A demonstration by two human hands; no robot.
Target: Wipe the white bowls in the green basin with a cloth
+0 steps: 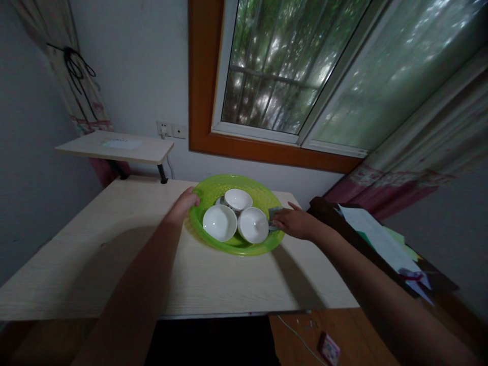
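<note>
A round green plastic basin (236, 250) is over the middle of the light wooden desk; I cannot tell whether its base touches the desktop. Three white bowls (220, 223) show inside it, grouped close together, and part of another pale dish sits behind them. My left hand (186, 202) is closed on the basin's left rim. At the right rim is my right hand (293, 222), its fingers bent onto a grey-green cloth (273, 213) that lies against the basin's side. The fingertips there are partly hidden.
A small raised shelf (118, 145) stands on the desk's back left. Wall sockets (171, 130) are behind the desk, below and left of the window. Papers (381, 239) lie on a dark surface to the right. A cable and a small pink box (329, 349) are on the floor.
</note>
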